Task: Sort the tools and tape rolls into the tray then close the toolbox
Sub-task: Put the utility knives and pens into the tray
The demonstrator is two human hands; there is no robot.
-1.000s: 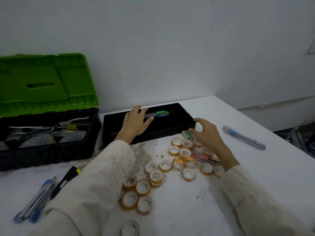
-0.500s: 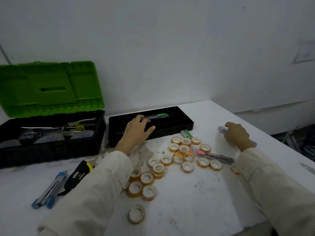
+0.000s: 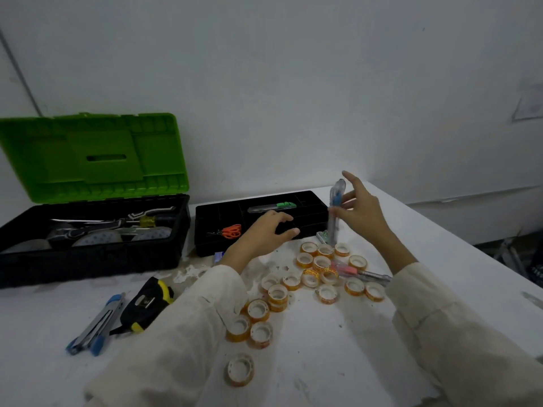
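My right hand (image 3: 363, 211) holds a blue utility knife (image 3: 335, 211) upright just off the right end of the black tray (image 3: 205, 230). My left hand (image 3: 266, 232) hovers with curled, spread fingers over the tray's front wall and holds nothing. In the tray lie a green-tipped knife (image 3: 271, 206) and small orange scissors (image 3: 230, 231). Several small tape rolls (image 3: 311, 279) are scattered on the white table in front of the tray, with a pink-handled knife (image 3: 360, 272) among them. The toolbox (image 3: 94, 259) stands open at the left, its green lid (image 3: 94, 154) raised.
A black and yellow tape measure (image 3: 147, 304) and two blue utility knives (image 3: 94, 326) lie front left. One single tape roll (image 3: 240, 369) sits near the front. A small green item (image 3: 322, 236) lies by the tray's right corner. The table's edge runs diagonally at the right.
My right hand reached right to the blue knife on the table, took hold of it and carried it up and back beside the tray. My left hand lifted slightly off the tray.
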